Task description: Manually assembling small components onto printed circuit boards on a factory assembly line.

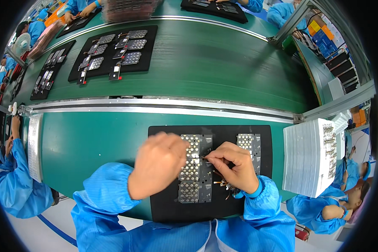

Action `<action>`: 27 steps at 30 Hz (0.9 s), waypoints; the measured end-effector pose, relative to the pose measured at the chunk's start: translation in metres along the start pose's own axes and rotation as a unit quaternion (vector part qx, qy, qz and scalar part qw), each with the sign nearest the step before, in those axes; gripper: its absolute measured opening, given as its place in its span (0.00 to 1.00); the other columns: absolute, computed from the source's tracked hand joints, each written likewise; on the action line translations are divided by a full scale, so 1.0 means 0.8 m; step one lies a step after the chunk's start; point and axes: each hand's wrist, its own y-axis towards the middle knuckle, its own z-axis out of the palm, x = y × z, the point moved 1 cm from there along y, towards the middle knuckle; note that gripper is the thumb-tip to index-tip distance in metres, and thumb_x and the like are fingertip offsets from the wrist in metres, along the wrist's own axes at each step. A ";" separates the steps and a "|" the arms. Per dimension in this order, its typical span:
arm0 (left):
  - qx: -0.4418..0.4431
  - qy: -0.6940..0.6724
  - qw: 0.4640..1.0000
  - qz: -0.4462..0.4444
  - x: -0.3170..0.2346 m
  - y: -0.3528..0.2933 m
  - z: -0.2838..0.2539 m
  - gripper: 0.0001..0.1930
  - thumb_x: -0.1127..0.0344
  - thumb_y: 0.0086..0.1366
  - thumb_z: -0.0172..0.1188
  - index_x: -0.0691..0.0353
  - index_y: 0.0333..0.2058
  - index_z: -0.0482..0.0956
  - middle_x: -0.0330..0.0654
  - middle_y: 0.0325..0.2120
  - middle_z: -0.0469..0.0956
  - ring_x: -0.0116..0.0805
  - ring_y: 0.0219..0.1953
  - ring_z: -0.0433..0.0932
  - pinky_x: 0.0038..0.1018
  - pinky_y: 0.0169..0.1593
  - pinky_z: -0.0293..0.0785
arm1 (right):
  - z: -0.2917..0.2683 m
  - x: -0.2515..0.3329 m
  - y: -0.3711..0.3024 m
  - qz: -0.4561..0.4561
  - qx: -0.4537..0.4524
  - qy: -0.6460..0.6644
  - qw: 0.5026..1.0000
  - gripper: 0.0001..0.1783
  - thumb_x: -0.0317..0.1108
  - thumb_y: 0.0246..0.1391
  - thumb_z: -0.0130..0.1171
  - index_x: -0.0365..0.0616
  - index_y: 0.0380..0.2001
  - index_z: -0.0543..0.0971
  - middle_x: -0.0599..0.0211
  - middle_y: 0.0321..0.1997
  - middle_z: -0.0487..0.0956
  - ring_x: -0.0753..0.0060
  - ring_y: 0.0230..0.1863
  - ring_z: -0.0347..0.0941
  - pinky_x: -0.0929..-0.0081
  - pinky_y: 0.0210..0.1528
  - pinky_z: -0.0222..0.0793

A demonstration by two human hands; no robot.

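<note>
On a black mat (pixel 168 210) in front of me lies a column of dark circuit boards (pixel 206 185) with rows of round, pale metal domes. My right hand (pixel 235 166) pinches thumb and forefinger at the right side of the column; the tiny thing between the fingertips is too small to name. My left hand (pixel 159 164) is over the left edge of the boards, its curled fingers smeared by motion. A bundle of small wired parts (pixel 224 185) lies beneath my right wrist, partly hidden. To the right is another similar board column (pixel 248 145), partly covered by my right hand.
A tall stack of white trays (pixel 304 155) stands right of the mat. Beyond a metal rail (pixel 168 110) runs a green conveyor (pixel 222 63) carrying black mats (pixel 143 63) with boards. A white tray (pixel 35 147) stands at left. Co-workers in blue sit on both sides.
</note>
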 end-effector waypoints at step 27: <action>-0.081 -0.050 0.962 0.257 -0.008 0.025 0.026 0.13 0.68 0.51 0.73 0.60 0.37 0.87 0.38 0.35 0.83 0.37 0.36 0.81 0.30 0.38 0.76 | -0.018 -0.030 -0.005 0.114 0.082 0.326 0.935 0.05 0.24 0.61 0.65 0.39 0.41 0.85 0.62 0.45 0.80 0.85 0.34 0.74 0.86 0.30 0.65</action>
